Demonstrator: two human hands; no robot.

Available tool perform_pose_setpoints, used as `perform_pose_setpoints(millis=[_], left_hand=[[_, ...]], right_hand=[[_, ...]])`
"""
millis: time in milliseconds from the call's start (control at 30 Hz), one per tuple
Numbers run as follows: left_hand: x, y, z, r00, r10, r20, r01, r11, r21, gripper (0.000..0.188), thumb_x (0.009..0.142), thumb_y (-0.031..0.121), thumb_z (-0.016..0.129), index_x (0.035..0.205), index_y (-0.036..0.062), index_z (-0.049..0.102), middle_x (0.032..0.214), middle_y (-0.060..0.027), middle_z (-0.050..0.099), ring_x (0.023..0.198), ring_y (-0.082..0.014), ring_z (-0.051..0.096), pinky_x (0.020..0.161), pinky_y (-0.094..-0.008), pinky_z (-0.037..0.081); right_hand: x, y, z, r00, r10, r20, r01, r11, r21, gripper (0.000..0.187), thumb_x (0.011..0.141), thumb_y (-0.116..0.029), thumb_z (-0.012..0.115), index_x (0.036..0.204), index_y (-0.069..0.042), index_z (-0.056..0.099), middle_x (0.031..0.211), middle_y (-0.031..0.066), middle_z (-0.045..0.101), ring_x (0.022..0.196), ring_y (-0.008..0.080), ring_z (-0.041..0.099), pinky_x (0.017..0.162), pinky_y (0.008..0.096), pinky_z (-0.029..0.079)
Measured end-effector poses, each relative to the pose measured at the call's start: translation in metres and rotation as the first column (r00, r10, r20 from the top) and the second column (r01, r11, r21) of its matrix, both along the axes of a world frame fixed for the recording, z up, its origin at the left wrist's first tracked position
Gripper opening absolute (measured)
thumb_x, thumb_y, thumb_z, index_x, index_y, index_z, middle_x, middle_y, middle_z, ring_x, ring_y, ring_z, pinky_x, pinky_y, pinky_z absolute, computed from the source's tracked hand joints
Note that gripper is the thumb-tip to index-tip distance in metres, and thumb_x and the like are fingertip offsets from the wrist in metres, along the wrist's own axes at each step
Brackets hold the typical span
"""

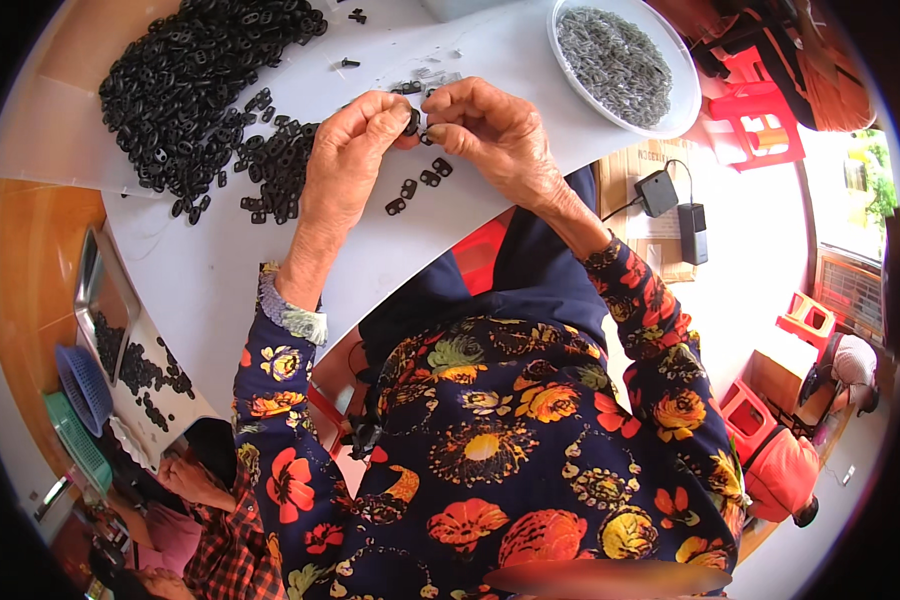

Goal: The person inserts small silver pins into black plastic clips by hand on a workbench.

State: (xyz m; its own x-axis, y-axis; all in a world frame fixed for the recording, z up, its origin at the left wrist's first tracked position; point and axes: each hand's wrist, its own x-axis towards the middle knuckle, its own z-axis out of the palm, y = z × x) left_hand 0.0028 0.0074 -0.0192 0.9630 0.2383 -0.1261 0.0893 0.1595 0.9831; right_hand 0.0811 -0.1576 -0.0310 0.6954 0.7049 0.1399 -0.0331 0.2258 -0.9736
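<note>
Above the white table, both of my hands are close together, fingertips almost meeting. My left hand (355,150) is closed, pinching a small black plastic cord-lock piece (412,122) between thumb and forefinger. My right hand (495,135) is closed too, its thumb and forefinger pressed together beside that piece; what they grip is too small and covered to make out. Just below the hands lie several loose black two-holed pieces (409,188). Behind the fingertips are more black pieces and some small clear or silvery bits (430,76).
A large heap of black two-holed pieces (185,95) spreads at the far left. At the far right stands a white bowl (686,112) of small silvery pieces. Cardboard with black adapters (656,193) is right of the table. Other people sit lower left, near a metal tray (92,268), and lower right.
</note>
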Motion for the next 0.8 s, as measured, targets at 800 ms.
perform_pose_setpoints(millis=[800], left_hand=[[0.007,-0.018,0.006,0.94,0.048,0.338,-0.211,0.86,0.465,0.013,0.093,0.011,0.057,0.098,-0.0009,0.058,0.074,0.0,0.058,0.065,-0.005,0.046,0.059,-0.0212,0.042]], right_hand=[[-0.001,0.002,-0.002,0.997,-0.033,-0.063,0.035,0.999,0.034,0.022,0.088,-0.001,0.06,0.11,0.001,0.055,0.093,0.0018,0.062,0.089,0.0073,0.06,0.081,0.0238,0.051]])
